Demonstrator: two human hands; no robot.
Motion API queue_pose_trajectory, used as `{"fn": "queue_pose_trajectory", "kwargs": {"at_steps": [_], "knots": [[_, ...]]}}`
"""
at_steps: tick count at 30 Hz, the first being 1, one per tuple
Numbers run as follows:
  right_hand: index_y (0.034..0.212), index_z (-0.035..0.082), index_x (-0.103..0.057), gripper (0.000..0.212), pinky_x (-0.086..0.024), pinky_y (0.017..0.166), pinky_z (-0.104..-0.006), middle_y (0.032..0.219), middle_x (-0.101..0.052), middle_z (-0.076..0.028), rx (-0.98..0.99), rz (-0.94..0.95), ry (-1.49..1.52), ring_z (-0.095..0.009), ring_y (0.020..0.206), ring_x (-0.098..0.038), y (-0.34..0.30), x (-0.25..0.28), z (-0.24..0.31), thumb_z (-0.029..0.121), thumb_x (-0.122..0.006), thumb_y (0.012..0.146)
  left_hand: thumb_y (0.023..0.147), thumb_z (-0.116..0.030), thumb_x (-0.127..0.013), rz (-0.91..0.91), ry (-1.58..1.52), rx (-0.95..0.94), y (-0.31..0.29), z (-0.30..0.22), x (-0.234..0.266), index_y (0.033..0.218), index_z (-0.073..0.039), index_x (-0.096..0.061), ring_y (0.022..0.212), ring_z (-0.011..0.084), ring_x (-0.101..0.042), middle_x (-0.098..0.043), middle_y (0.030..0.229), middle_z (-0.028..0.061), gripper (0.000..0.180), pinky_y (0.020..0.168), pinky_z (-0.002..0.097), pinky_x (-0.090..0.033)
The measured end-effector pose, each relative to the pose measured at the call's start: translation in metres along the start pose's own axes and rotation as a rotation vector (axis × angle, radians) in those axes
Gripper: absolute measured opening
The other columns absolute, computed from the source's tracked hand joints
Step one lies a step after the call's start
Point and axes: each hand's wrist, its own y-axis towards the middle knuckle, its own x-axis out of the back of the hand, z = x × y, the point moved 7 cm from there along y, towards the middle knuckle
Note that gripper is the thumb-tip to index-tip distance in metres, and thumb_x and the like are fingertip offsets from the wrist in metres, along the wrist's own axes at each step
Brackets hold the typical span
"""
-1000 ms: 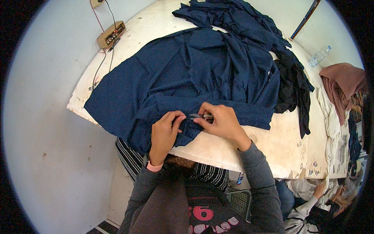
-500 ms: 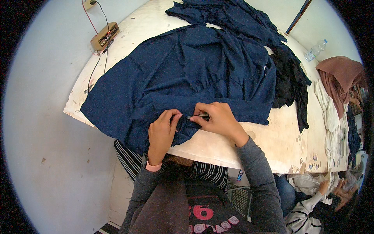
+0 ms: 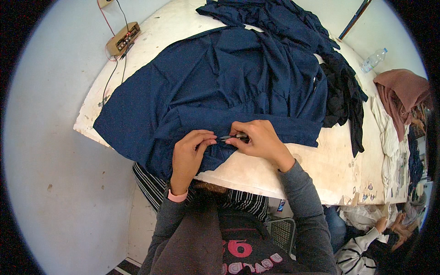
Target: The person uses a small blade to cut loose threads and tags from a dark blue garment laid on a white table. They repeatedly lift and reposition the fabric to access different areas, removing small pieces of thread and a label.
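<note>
While a navy cloth [image 3: 220,78] lies spread in creases across the table [image 3: 256,176], its near left part hanging over the table's edge, 2 bare hands meet at a folded strip along its near side. The right hand [image 3: 259,142] is closed around a small pair of snips [image 3: 225,137], whose pointed blades face left, toward the other hand. The left hand [image 3: 188,153] rests at the cloth just beside those blade tips, its thumb and fingertips drawn close together; I cannot tell whether they pinch the cloth or a thread. A pink band [image 3: 177,196] circles the left wrist.

Beyond the spread cloth lies a bunched heap of navy cloth [image 3: 275,18], and a crumpled black cloth [image 3: 350,101] lies to its right, near 1 clear bottle [image 3: 373,60]. Farther right are a brown cloth [image 3: 403,87] and a white cloth [image 3: 384,130]. At the far left, a tan box [image 3: 123,39] with wires sits by the wall. Low on the right, a co-worker's hand [image 3: 381,223] shows beyond a striped sleeve [image 3: 362,247].
</note>
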Motion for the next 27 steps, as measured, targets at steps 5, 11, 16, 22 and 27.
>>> {"fn": "queue_pose_trajectory", "kwargs": {"at_steps": [5,11,16,22,27], "knots": [[0.084,0.009,-0.067,0.029,-0.046,0.054,-0.0375,0.067,-0.067,-0.010,-0.026,0.016,0.014,-0.028,0.057,-0.066,-0.001,-0.002,-0.005,0.036,-0.077,0.086,0.089,-0.007,-0.072,0.041,0.166,0.039,-0.002,-0.008,-0.005,0.099,-0.005,-0.078,0.088,0.0219,-0.073,-0.073,0.105,0.0067,0.012,0.075,0.0321,-0.057],[0.084,0.009,-0.068,0.028,-0.046,0.054,-0.0354,0.069,-0.068,-0.008,-0.053,0.026,0.063,-0.026,0.058,-0.066,0.000,-0.002,-0.010,0.036,-0.076,0.086,0.088,-0.013,-0.074,0.022,0.283,0.018,0.002,-0.011,-0.007,0.094,-0.007,-0.072,0.082,0.0262,-0.071,-0.068,0.099,0.0036,0.010,0.070,0.0351,-0.056],[0.084,0.009,-0.068,0.028,-0.046,0.055,-0.0351,0.071,-0.070,-0.008,-0.103,0.056,0.055,-0.025,0.060,-0.067,0.001,-0.003,-0.011,0.036,-0.075,0.087,0.087,-0.013,-0.074,0.012,0.322,-0.007,0.004,-0.010,-0.008,0.093,-0.007,-0.070,0.081,0.0267,-0.071,-0.067,0.098,0.0034,0.010,0.068,0.0357,-0.055],[0.084,0.009,-0.068,0.028,-0.046,0.055,-0.0365,0.069,-0.069,-0.008,-0.062,0.032,0.026,-0.026,0.060,-0.067,0.003,-0.007,-0.007,0.036,-0.075,0.088,0.088,-0.015,-0.074,0.023,0.305,0.026,0.003,-0.007,-0.010,0.095,-0.008,-0.071,0.085,0.0270,-0.071,-0.069,0.103,0.0042,0.011,0.072,0.0364,-0.056],[0.084,0.009,-0.068,0.027,-0.047,0.055,-0.0364,0.068,-0.069,-0.008,-0.005,-0.017,-0.022,-0.026,0.060,-0.068,0.003,-0.010,-0.004,0.035,-0.075,0.088,0.089,-0.015,-0.073,0.037,0.301,0.090,0.005,-0.008,-0.008,0.097,-0.006,-0.069,0.081,0.0258,-0.071,-0.068,0.102,0.0039,0.012,0.069,0.0361,-0.056]]}}
